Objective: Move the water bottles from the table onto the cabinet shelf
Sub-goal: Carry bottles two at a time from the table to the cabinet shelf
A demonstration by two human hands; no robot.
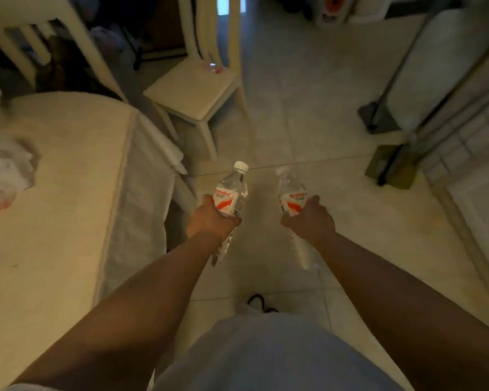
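My left hand (pixel 209 218) grips a clear water bottle (pixel 233 190) with a red and white label and a white cap, held out over the tiled floor. My right hand (pixel 311 217) grips a second water bottle (pixel 291 196) of the same kind, blurred by motion. Both bottles point away from me, caps forward. The table (pixel 54 207), covered with a pale cloth, lies to my left. No cabinet shelf is clearly in view.
A cream chair (pixel 198 94) stands ahead beside the table, with a small pink item on its seat. A crumpled plastic bag (pixel 3 170) lies on the table's left side. A metal-framed rack (pixel 435 108) stands on the right. Tiled floor runs between them.
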